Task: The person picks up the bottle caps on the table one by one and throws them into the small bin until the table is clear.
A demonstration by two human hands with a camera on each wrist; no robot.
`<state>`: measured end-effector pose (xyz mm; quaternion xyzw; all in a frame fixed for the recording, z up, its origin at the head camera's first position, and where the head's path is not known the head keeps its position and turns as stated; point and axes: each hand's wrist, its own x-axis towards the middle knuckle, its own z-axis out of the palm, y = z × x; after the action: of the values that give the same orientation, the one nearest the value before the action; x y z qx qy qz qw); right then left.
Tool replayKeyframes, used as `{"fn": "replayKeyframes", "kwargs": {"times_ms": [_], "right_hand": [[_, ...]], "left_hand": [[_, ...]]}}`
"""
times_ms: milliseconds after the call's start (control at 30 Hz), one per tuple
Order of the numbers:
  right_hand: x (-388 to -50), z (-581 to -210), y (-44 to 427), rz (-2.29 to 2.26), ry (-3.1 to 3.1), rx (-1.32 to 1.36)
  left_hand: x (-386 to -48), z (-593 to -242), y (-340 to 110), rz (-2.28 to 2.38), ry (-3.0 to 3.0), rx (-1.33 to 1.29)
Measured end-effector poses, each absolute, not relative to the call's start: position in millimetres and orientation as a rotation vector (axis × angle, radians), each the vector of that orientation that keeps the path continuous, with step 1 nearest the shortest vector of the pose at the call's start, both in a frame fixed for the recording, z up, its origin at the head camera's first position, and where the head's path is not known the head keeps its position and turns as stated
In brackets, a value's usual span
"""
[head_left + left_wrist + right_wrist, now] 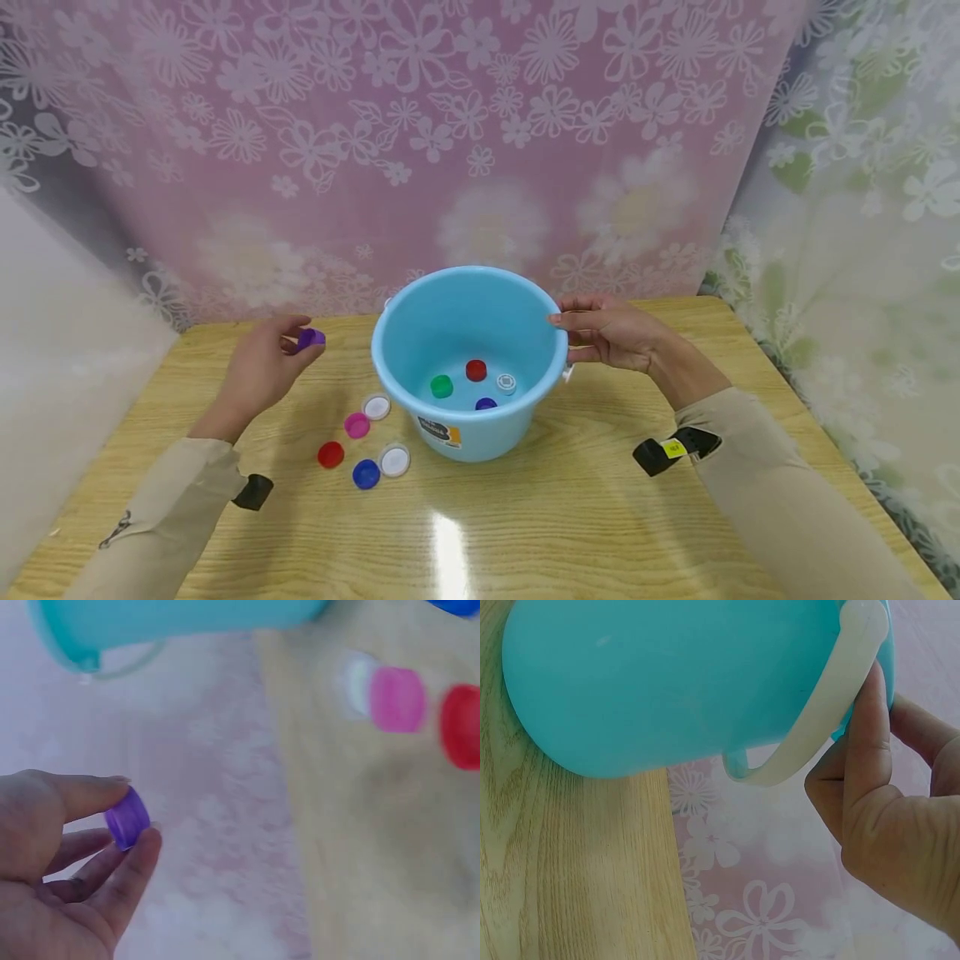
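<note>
Wood-grain table shows a bright glare patch at its near middle. Pink floral curtain hangs beyond the far edge; a pale floral covering stands at right. Left hand pinches a purple cap between thumb and fingers, raised off the table, left of the light-blue bucket. Right hand grips the bucket's right rim, beside its white handle. Four caps lie inside the bucket; five loose caps lie on the table, at the bucket's near left.
</note>
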<state>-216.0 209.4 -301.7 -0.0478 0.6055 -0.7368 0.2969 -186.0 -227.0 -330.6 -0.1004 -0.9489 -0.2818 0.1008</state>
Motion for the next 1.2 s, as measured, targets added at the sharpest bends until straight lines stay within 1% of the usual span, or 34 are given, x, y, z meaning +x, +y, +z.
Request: {"fn": "replayKeyframes", "kwargs": {"times_ms": [167,333,467,833,1200], "right_hand": [[-216,-303,210,-1.971,1.597,-0.123],[-216,-303,209,-1.978,1.590,-0.126],[-216,-303,209,-1.980,1.593,-0.130],[-216,-305,210,-1.986,1.591,-0.135],[-215,-306,210,-1.992,1.590,-0.123]], "left_hand": [[-186,-305,-212,-0.892,-2.695,-0.249],[-185,-292,-194,-0.910,-2.626,-0.248],[-188,-290,-180,-0.919,-2.582,-0.308],[-195,-293,-142,-0.889,-2.525,-0.615],[-201,-292,-124,-0.843,-2.475,-0.716]]}}
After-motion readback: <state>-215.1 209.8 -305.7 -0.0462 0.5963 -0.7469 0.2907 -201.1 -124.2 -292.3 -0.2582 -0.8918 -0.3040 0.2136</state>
